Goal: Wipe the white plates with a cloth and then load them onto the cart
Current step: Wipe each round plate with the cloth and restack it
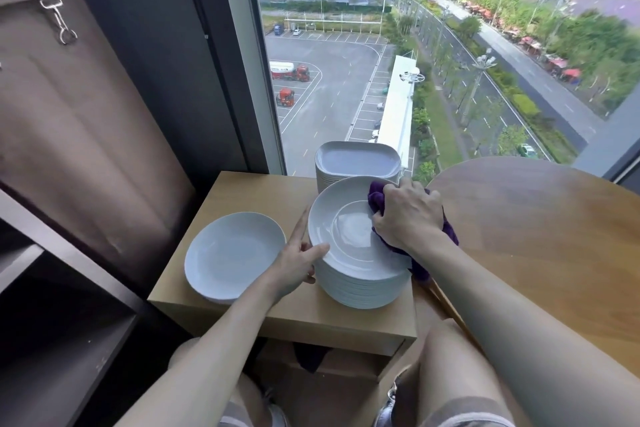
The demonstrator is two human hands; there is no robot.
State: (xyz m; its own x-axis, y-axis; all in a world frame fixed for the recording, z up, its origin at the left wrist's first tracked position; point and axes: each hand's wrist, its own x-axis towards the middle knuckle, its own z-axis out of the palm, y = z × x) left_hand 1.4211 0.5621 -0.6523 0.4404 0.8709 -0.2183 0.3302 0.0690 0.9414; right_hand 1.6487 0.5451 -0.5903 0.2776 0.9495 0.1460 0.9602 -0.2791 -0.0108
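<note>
On the small table (242, 319) by the window, the top plate (346, 243) crowns a tall stack (363, 291). The left hand (294, 263) pinches its rim while the right hand (408, 215) grips a purple cloth (375, 198) against it. It looks slick, stiff and breakable, best lifted by the rim. A lone plate (232, 253) lies just left, with square plates (356, 159) close behind.
</note>
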